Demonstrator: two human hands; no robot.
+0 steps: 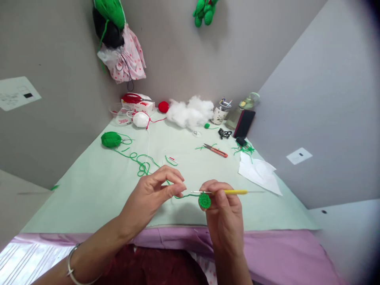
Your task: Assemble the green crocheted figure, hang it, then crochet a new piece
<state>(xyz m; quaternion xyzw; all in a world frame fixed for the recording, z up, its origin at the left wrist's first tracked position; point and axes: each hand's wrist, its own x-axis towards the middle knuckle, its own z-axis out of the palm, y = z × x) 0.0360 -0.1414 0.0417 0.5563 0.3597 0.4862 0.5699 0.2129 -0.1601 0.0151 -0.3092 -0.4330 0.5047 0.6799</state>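
A small round green crocheted piece (204, 200) is held in my right hand (224, 209), together with a crochet hook with a yellow handle (236, 192). The hook's metal tip points left, just above the piece. Green yarn (190, 195) runs from the piece to my left hand (160, 188), whose thumb and fingers are pinched on it. Beyond my left hand the strand lies in loose loops on the table and leads to a green yarn ball (111, 139) at the left.
On the pale table (89, 198) are orange snips (216, 150), white stuffing (190, 112), white yarn (141, 119), a red ball (163, 107), a pen cup (220, 115), a phone (244, 123), a black clip (225, 133) and white paper (259, 172). Bags hang on the wall.
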